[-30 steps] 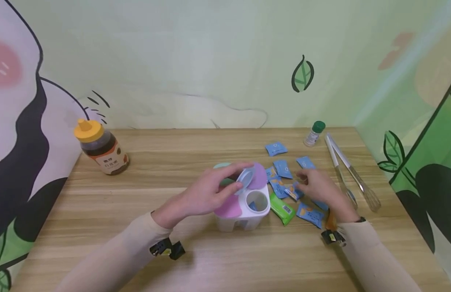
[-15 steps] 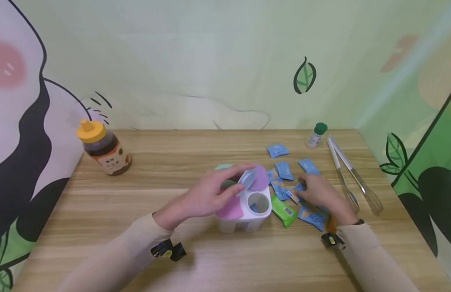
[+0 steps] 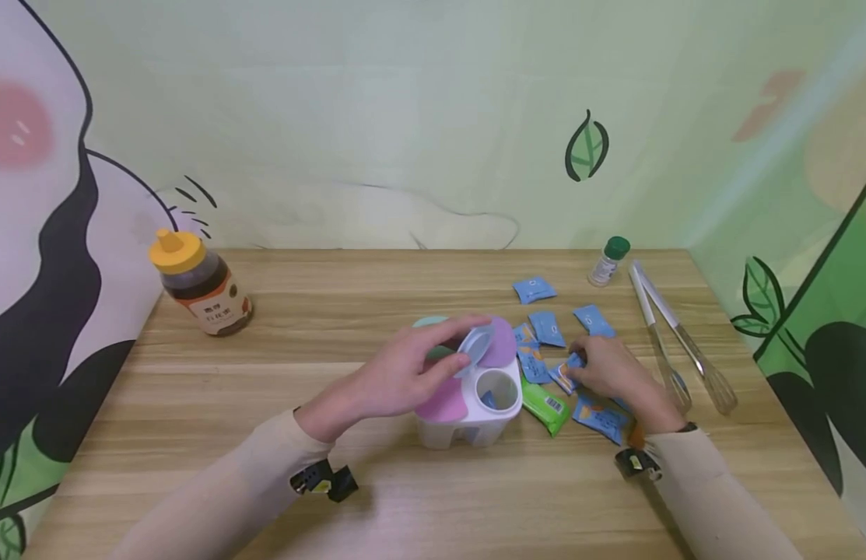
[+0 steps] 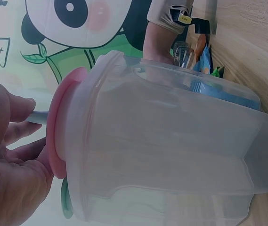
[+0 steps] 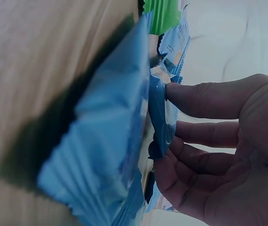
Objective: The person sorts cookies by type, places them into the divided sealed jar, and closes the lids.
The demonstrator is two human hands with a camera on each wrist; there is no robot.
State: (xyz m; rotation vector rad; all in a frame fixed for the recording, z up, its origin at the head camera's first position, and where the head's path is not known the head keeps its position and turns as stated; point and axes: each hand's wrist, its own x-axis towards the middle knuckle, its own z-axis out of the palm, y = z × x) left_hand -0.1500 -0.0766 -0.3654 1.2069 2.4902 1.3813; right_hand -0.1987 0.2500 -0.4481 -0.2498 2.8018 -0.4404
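Thumb and fingers of my left hand (image 3: 394, 373) pinch the raised pale blue lid (image 3: 478, 344) of a white, translucent-bodied container (image 3: 468, 432). That lid's round opening (image 3: 497, 390) shows a bit of blue wrapper inside. Pink, purple and green lids cover the container's other openings. To the right, my right hand (image 3: 611, 372) pinches a small blue snack packet (image 3: 566, 375) low over the table; its fingertips curl around the packet (image 5: 159, 115) in the right wrist view. Several more blue packets (image 3: 547, 329) and a green packet (image 3: 547, 408) lie around it.
A honey bottle (image 3: 212, 299) with a yellow cap stands at the back left. At the back right are a green-capped shaker (image 3: 606, 263), a whisk (image 3: 716, 385) and another long-handled utensil (image 3: 653, 327). An orange packet (image 3: 637, 435) lies by the right wrist.
The head view has shifted slightly. My right fingers stay at the same blue packet, with only a slight movement; the left hand keeps the lid raised.
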